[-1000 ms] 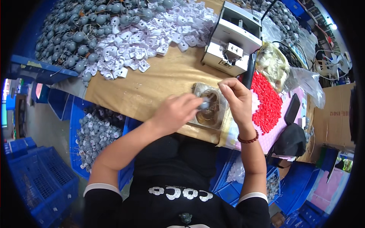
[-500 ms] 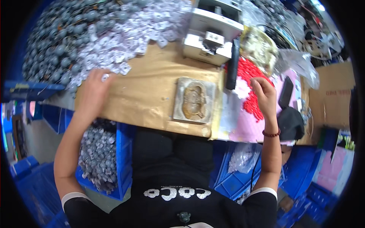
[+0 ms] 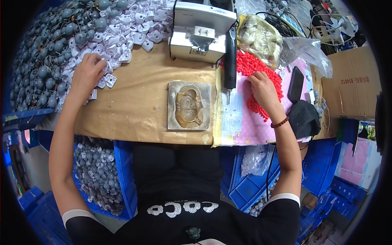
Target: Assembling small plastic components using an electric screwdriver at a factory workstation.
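My left hand (image 3: 85,77) is at the near edge of a heap of small white plastic pieces (image 3: 143,26), its thumb and fingers closed together on what looks like one white plastic piece. Grey round balls with stems (image 3: 49,65) lie heaped left of it. My right hand (image 3: 263,90) rests over a spread of small red parts (image 3: 257,65), fingertips bunched; what they hold, if anything, is hidden. Between the hands a square metal block with a rounded hollow (image 3: 190,105) lies on the brown-covered table (image 3: 139,98). Nothing sits in its hollow.
Behind the block stands a white-and-black box-shaped machine (image 3: 202,36), with a black electric screwdriver (image 3: 230,61) beside it. On the right lie a black phone (image 3: 295,83), a black cloth item (image 3: 303,119) and a cardboard box (image 3: 353,83). Blue crates (image 3: 126,175) stand below the table edge.
The whole view has shifted, so the table things appear further left. My left hand has reached farther into the white pieces. My right hand has moved slightly left and away over the red parts.
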The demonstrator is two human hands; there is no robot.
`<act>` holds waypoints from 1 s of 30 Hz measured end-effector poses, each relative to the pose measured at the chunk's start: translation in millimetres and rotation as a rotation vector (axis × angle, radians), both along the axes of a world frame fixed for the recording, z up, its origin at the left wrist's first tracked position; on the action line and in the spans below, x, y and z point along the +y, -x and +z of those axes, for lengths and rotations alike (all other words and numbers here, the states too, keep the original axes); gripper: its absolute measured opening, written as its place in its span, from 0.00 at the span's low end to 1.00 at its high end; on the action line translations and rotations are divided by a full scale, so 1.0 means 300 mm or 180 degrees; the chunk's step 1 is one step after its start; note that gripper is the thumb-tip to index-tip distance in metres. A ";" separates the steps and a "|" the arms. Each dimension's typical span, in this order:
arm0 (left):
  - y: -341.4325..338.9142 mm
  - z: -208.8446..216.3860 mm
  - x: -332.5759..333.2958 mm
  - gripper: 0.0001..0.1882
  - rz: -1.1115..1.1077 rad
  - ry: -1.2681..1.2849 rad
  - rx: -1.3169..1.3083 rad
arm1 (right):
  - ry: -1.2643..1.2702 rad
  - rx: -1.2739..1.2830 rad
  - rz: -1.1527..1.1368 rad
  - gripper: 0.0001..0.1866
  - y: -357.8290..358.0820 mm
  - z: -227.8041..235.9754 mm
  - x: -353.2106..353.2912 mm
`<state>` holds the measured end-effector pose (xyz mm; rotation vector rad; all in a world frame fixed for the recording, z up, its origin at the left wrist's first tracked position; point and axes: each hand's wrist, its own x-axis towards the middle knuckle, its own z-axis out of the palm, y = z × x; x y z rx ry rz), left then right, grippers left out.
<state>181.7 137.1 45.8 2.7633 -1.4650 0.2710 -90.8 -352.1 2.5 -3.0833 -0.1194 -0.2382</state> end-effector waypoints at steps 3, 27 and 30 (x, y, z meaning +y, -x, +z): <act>-0.005 0.008 -0.002 0.14 -0.0041 0.0442 -0.0193 | -0.0014 -0.0113 0.0091 0.08 -0.015 -0.005 -0.003; 0.399 -0.049 -0.404 0.23 -0.0336 0.1939 0.2195 | -0.1305 -0.1036 0.1547 0.13 -0.114 0.000 0.528; 0.179 0.028 -0.326 0.18 0.0070 0.1946 0.1530 | -0.1201 -0.0884 0.1448 0.15 -0.103 0.012 0.536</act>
